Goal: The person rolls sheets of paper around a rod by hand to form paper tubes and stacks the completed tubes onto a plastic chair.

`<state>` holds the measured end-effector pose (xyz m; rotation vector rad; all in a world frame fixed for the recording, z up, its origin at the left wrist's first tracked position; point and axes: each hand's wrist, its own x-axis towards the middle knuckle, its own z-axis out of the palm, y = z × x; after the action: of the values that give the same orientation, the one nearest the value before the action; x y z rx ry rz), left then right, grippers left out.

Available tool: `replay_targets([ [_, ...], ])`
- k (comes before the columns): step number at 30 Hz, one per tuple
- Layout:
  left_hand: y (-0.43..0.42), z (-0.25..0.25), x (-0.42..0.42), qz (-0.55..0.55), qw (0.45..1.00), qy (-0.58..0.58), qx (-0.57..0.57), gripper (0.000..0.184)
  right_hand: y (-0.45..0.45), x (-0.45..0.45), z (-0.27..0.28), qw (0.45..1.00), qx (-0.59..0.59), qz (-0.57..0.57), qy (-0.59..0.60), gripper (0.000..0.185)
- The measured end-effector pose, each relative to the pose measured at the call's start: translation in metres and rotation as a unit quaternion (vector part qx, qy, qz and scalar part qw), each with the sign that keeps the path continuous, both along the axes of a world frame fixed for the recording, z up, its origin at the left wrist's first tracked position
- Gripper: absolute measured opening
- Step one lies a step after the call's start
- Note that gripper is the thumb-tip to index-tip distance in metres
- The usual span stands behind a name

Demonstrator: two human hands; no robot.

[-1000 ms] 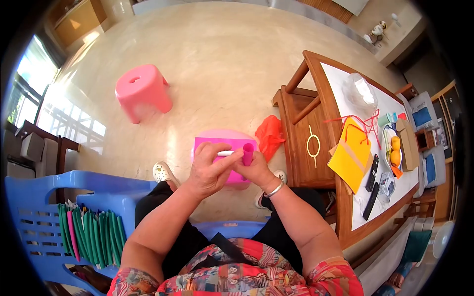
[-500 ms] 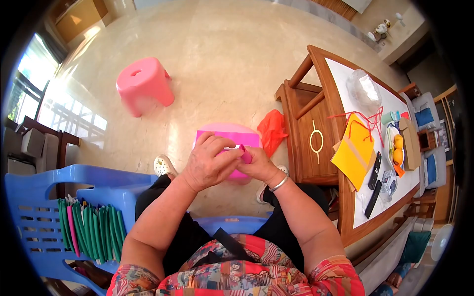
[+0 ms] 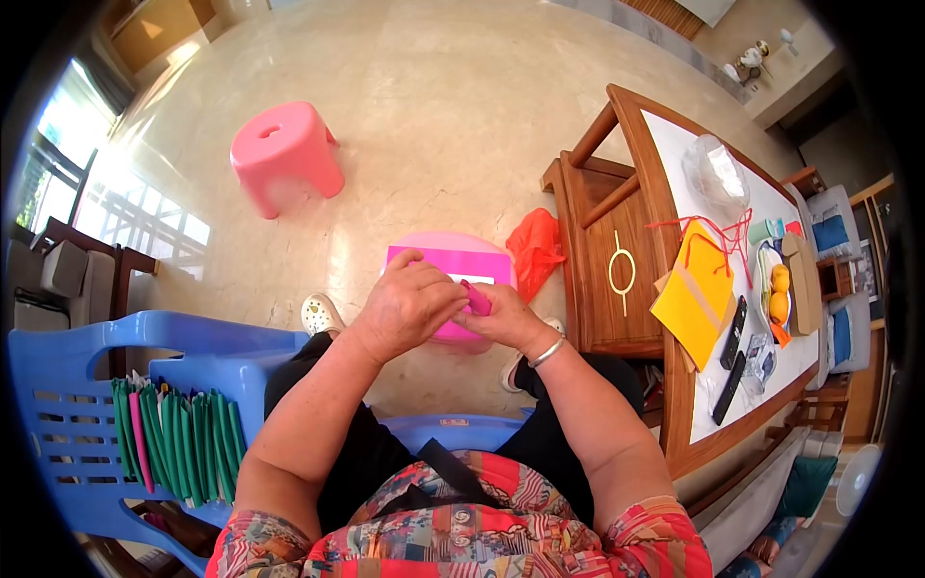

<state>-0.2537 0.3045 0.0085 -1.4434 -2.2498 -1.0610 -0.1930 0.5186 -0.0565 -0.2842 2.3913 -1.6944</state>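
My right hand (image 3: 506,318) is closed around a small magenta tube-like thing (image 3: 474,299), whose exact kind I cannot make out. Against it press the curled fingertips of my left hand (image 3: 412,303); what they grip is hidden. Below both hands a bright magenta sheet or folder (image 3: 493,262), with a white patch on it, lies on a light pink stool (image 3: 438,238) between my knees.
A blue chair (image 3: 145,332) at left holds several green folded pieces and a pink one. An orange-red plastic bag (image 3: 533,255) lies by the wooden table (image 3: 670,318), which bears yellow paper (image 3: 696,299), remotes and fruit. A pink stool (image 3: 279,149) stands ahead.
My left fingers have curled in closer to my right hand, covering the white part that showed between them. The magenta tube-like thing stays in my right hand.
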Motion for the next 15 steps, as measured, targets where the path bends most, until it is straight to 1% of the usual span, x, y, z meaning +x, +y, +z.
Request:
replay_targets([
  [3, -0.001, -0.009, -0.004, 0.023, 1.000, -0.013, -0.001, 0.012, -0.001, 0.001, 0.000, 0.998, 0.015, -0.017, 0.052, 0.044],
  [5, -0.007, -0.016, -0.011, 0.060, 0.998, -0.020, 0.001, 0.010, 0.000, -0.001, 0.002, 0.981, 0.070, -0.103, 0.146, 0.047],
  [6, -0.010, -0.015, -0.015, 0.104, 0.994, -0.030, 0.017, 0.009, 0.000, -0.004, 0.003, 0.966, 0.097, -0.145, 0.193, 0.049],
  [8, -0.018, -0.014, -0.027, 0.193, 0.979, -0.049, 0.049, 0.009, 0.016, -0.019, -0.001, 0.942, 0.034, -0.247, 0.224, 0.043],
  [9, -0.023, -0.019, -0.035, 0.237, 0.961, -0.107, 0.090, 0.010, 0.025, -0.024, -0.004, 0.925, 0.003, -0.296, 0.239, 0.039],
  [10, -0.029, -0.028, -0.044, 0.278, 0.937, -0.164, 0.132, 0.013, 0.035, -0.026, -0.006, 0.920, -0.066, -0.326, 0.209, 0.035],
  [11, -0.040, -0.036, -0.054, 0.302, 0.922, -0.199, 0.138, 0.017, 0.045, -0.027, -0.008, 0.909, -0.133, -0.353, 0.179, 0.031],
  [12, -0.046, -0.038, -0.062, 0.308, 0.907, -0.234, 0.166, 0.020, 0.052, -0.028, -0.009, 0.892, -0.200, -0.377, 0.148, 0.026],
  [15, -0.060, -0.049, -0.076, 0.324, 0.862, -0.329, 0.210, 0.024, 0.059, -0.024, -0.007, 0.895, -0.206, -0.375, 0.129, 0.018],
])
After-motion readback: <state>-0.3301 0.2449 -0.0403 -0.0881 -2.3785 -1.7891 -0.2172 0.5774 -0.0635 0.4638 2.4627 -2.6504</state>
